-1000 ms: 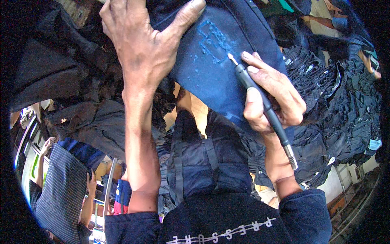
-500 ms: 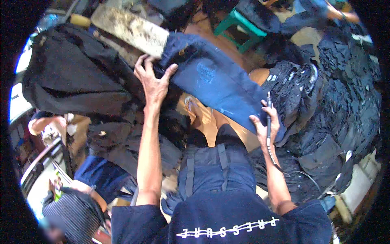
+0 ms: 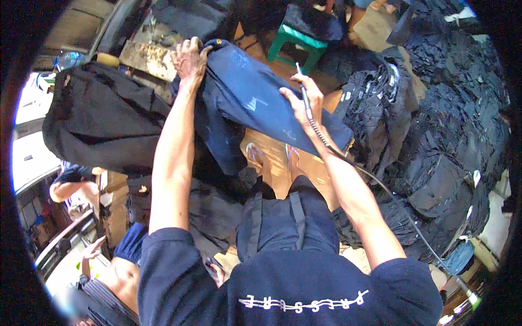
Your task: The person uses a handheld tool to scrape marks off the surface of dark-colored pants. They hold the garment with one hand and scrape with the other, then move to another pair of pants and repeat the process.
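1. Left hand (image 3: 190,60): raised at arm's length, fingers curled tight over the upper edge of the dark blue denim garment (image 3: 261,103), gripping the cloth
2. Right hand (image 3: 302,100): closed around a slim pen-shaped rotary tool (image 3: 305,100), held nearly upright, tip pointing up and away from the person; the side of the hand rests on the garment
3. Dark blue denim garment: stretched between the two hands in the upper middle of the view, running from the left hand down and rightward past the right hand; pale scuffed marks show on its face; its lower folds hang beneath the left forearm
4. Flexible shaft cable (image 3: 380,187): runs from the tool's base along the right forearm and off toward the lower right rim
5. Green stool (image 3: 296,43): stands on the floor beyond the garment, above it in the view
6. Piles of dark garments (image 3: 451,141): heaped at the right, well apart from the hands
7. Large black cloth bundle (image 3: 103,122): lies left of the left forearm
8. Worn wooden board (image 3: 149,57): just left of the left hand
9. Feet in sandals (image 3: 272,163): on the brown floor below the garment
10. Another person's arm (image 3: 70,187): at the left rim, apart from the work
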A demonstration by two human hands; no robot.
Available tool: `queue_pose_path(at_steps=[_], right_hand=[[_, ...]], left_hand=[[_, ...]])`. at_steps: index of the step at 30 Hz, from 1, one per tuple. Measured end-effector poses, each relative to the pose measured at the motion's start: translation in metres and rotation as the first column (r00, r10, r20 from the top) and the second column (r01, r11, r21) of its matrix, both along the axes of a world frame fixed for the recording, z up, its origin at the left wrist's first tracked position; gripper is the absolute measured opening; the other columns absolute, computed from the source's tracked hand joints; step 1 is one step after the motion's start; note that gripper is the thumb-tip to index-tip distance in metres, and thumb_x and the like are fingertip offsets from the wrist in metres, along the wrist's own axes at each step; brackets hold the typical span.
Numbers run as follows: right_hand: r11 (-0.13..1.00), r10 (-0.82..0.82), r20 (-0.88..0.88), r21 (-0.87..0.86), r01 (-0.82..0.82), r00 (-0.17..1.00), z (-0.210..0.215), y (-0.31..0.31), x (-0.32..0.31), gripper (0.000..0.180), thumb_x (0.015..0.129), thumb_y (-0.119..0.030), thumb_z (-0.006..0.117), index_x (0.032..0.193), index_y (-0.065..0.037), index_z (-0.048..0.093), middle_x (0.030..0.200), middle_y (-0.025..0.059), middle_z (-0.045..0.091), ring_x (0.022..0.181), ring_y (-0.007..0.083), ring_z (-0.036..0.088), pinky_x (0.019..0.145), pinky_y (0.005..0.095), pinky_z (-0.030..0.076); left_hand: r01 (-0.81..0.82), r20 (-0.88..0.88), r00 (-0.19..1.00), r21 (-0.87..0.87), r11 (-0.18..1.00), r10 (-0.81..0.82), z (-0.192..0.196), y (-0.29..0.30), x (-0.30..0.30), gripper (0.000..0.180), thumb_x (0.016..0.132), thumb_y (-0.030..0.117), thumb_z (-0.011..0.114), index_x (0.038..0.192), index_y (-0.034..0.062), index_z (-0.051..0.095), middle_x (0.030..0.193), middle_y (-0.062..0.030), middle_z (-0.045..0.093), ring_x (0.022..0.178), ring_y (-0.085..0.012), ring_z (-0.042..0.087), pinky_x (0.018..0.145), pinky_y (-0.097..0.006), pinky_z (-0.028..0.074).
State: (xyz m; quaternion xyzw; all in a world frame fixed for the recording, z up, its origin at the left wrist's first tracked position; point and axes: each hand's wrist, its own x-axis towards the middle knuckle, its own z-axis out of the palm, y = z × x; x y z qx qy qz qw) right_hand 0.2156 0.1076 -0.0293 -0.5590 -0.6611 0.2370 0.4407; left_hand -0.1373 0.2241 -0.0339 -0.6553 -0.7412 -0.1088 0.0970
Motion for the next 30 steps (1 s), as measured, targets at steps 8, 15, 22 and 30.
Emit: queue_pose_path(at_steps=[8,15,22,30], right_hand=[[0.979,0.082,0.016,-0.189,-0.077,0.997,-0.005,-0.05,0.102,0.032,0.083,-0.01,0.093,0.109,-0.004,0.076,0.098,0.0079,0.077,0.089,0.0173,0.072,0.084,0.0319,0.057],[0.991,0.088,-0.053,-0.099,-0.093,0.995,0.005,-0.04,0.105,0.018,0.096,-0.007,0.081,0.112,0.0,0.078,0.104,0.0139,0.079,0.096,0.0231,0.076,0.09,0.0347,0.059],[0.873,0.482,-0.019,0.085,-0.479,0.876,0.013,-0.04,0.019,0.031,0.087,-0.003,0.078,0.118,0.003,0.075,0.112,0.019,0.08,0.106,0.0322,0.08,0.099,0.0445,0.063],[0.7,0.665,0.132,0.234,-0.675,0.735,-0.007,-0.012,-0.049,0.03,0.078,-0.004,0.079,0.108,0.003,0.08,0.103,0.0171,0.081,0.104,0.0322,0.081,0.101,0.0459,0.064]], left_hand=[[-0.003,0.252,0.966,0.252,0.968,-0.062,-0.032,-0.126,0.044,0.071,0.089,0.07,0.077,0.139,0.021,0.071,0.166,-0.0245,0.041,0.155,-0.0447,0.033,0.128,-0.057,0.024],[-0.203,0.261,0.952,0.143,0.969,0.161,-0.018,-0.155,0.056,0.06,0.093,0.052,0.08,0.142,0.0206,0.067,0.169,-0.0232,0.037,0.155,-0.0463,0.032,0.127,-0.059,0.028],[-0.15,0.359,0.933,0.295,0.944,0.036,-0.008,-0.124,0.085,0.084,0.083,0.059,0.087,0.145,0.0094,0.061,0.16,-0.0259,0.043,0.15,-0.0438,0.036,0.127,-0.055,0.028],[-0.26,0.477,0.871,0.247,0.933,0.116,-0.015,-0.117,0.077,0.063,0.071,0.058,0.094,0.103,0.0069,0.077,0.142,-0.019,0.058,0.136,-0.0391,0.048,0.116,-0.053,0.035]])
